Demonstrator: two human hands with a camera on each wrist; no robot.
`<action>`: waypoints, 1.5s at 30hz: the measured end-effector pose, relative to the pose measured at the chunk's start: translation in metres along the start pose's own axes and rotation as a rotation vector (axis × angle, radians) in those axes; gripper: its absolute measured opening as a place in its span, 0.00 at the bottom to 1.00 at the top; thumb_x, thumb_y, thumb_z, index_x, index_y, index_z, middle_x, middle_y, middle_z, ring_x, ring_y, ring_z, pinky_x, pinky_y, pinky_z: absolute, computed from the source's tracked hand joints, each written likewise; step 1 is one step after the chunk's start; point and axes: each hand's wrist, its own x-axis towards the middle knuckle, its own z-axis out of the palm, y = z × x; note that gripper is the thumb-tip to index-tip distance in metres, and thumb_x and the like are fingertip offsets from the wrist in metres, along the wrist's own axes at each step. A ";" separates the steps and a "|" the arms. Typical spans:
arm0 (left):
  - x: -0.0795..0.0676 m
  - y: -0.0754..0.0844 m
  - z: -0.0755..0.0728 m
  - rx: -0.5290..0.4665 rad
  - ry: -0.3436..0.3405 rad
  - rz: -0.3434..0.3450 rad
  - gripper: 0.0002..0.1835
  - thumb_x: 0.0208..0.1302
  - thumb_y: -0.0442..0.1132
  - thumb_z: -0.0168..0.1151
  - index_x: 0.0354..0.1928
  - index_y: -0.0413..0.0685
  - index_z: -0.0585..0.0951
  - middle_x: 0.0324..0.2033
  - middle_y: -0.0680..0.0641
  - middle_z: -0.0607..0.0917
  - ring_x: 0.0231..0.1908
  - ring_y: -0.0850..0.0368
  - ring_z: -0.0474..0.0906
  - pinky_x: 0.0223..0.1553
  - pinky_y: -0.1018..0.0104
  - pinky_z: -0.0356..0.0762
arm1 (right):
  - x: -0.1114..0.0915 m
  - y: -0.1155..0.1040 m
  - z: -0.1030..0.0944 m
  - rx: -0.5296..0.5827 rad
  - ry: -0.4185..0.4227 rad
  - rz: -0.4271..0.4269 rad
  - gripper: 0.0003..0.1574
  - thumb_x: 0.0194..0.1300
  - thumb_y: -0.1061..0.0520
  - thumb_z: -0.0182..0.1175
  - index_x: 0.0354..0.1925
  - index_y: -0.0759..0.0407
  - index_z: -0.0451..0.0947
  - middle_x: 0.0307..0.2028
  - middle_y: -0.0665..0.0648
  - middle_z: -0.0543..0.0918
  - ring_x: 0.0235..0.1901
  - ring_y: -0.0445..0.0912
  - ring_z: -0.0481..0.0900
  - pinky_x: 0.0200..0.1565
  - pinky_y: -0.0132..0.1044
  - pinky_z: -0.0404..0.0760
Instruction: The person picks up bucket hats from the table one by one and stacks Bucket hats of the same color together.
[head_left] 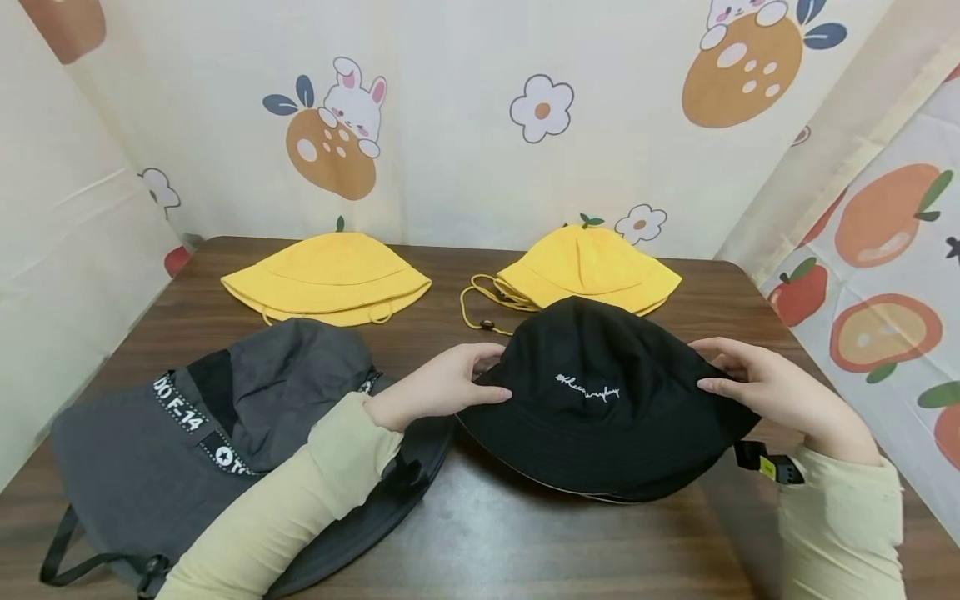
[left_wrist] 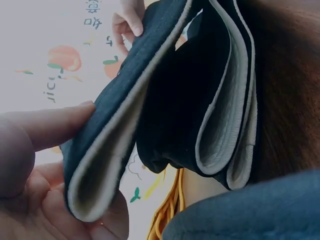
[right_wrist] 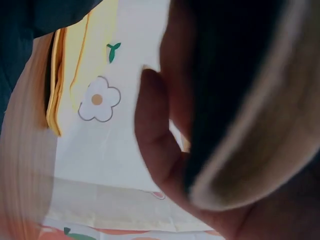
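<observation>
A black bucket hat (head_left: 592,442) with white script lettering is held by its two sides, tilted, at the right of centre in the head view. My left hand (head_left: 442,383) pinches its left side between thumb and fingers. At the opposite side my right hand (head_left: 780,400) grips the brim. The left wrist view shows the pinched, folded brim (left_wrist: 112,130) with its pale lining. Below that fold are more dark, pale-lined folded layers (left_wrist: 225,110); whether they belong to another hat I cannot tell. Part of the right hand (right_wrist: 157,130) is blurred in the right wrist view.
A grey hat (head_left: 142,467) with a black strap and lettered band lies at the left, partly behind my left forearm. Two yellow hats (head_left: 322,275), (head_left: 592,262) lie along the back of the brown table (head_left: 525,550). Printed cloth (head_left: 465,108) hangs behind.
</observation>
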 end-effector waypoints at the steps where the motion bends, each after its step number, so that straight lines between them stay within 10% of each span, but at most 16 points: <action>1: 0.000 -0.001 0.000 0.019 0.001 -0.009 0.26 0.60 0.39 0.65 0.61 0.46 0.73 0.57 0.47 0.79 0.58 0.51 0.74 0.58 0.57 0.71 | 0.001 0.001 0.000 -0.008 -0.010 0.006 0.29 0.65 0.54 0.61 0.60 0.62 0.68 0.39 0.58 0.82 0.35 0.39 0.78 0.35 0.32 0.75; 11: 0.001 -0.004 0.004 0.143 -0.061 -0.136 0.26 0.63 0.41 0.62 0.62 0.43 0.70 0.51 0.45 0.79 0.45 0.54 0.74 0.52 0.58 0.72 | 0.013 0.011 0.011 -0.033 -0.073 0.061 0.29 0.65 0.52 0.60 0.59 0.66 0.68 0.41 0.65 0.81 0.40 0.54 0.78 0.41 0.50 0.76; 21: 0.003 -0.004 0.005 0.190 -0.053 -0.099 0.19 0.63 0.40 0.62 0.52 0.38 0.76 0.36 0.47 0.78 0.36 0.55 0.71 0.45 0.61 0.71 | 0.017 0.016 0.019 0.006 -0.138 0.075 0.30 0.66 0.53 0.59 0.60 0.69 0.67 0.46 0.70 0.79 0.47 0.60 0.77 0.45 0.56 0.75; 37: 0.004 -0.002 0.012 0.138 0.025 -0.065 0.15 0.62 0.37 0.62 0.50 0.41 0.78 0.35 0.48 0.80 0.34 0.57 0.73 0.42 0.64 0.73 | 0.001 0.029 0.003 -0.013 -0.172 0.061 0.31 0.62 0.56 0.62 0.59 0.68 0.68 0.43 0.63 0.80 0.43 0.52 0.76 0.37 0.33 0.74; 45: 0.004 -0.007 0.013 0.164 0.011 -0.094 0.13 0.62 0.36 0.62 0.48 0.42 0.79 0.32 0.49 0.78 0.33 0.57 0.71 0.40 0.64 0.71 | 0.005 0.031 0.006 -0.006 -0.185 0.099 0.31 0.59 0.59 0.64 0.56 0.72 0.69 0.44 0.65 0.79 0.42 0.52 0.76 0.39 0.40 0.76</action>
